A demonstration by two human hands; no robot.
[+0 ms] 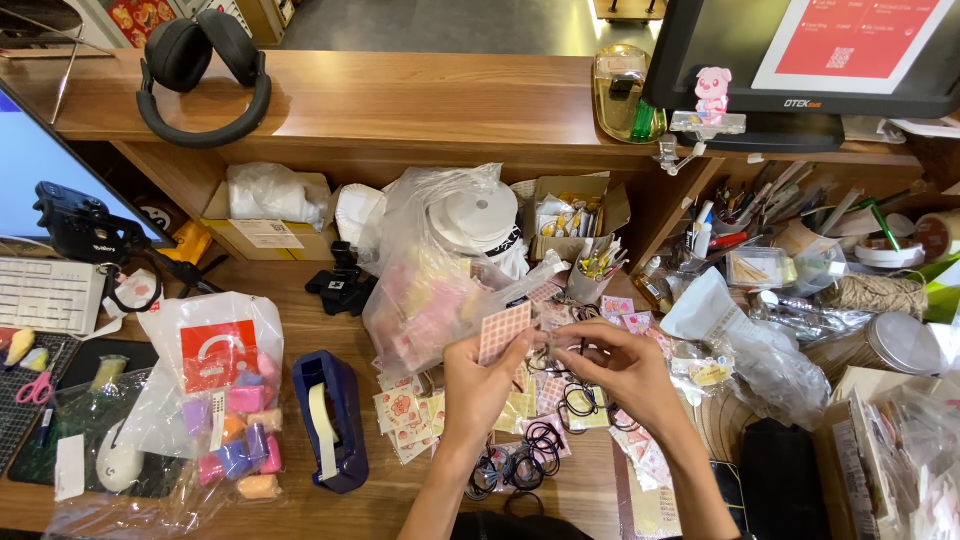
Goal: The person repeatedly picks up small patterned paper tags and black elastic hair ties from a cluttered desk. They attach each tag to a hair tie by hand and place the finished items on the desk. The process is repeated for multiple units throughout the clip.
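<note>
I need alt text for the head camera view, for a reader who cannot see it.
Two bare hands meet over a cluttered wooden desk: the left hand holds a small pink checked sheet, and the right hand pinches something small beside it. Black hair ties and patterned packets lie below, with a navy tape dispenser to the left.

Desk (400,110) of smooth varnished wood; crinkled clear plastic bag (420,300); glossy navy plastic tape dispenser (330,420); matt checked paper card (503,331); matt black headphones (205,75).
</note>
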